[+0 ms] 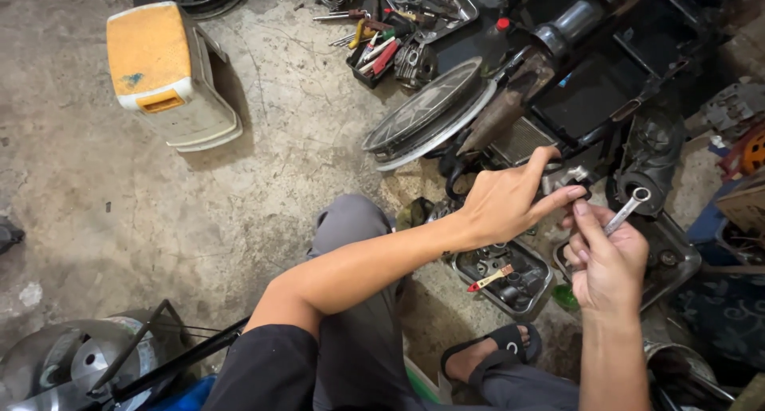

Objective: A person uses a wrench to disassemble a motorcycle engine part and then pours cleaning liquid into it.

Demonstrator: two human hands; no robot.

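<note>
Evidently mid-job: right hand (610,260) grips a ring spanner (627,210), not yet on a fastener; left hand (510,200), fingers extended and holding nothing, touches a metal bracket (564,178) on the stripped motorcycle frame (590,92).

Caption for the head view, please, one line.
Right hand holds a ring spanner while the left hand touches a metal part on a stripped motorcycle.
</note>
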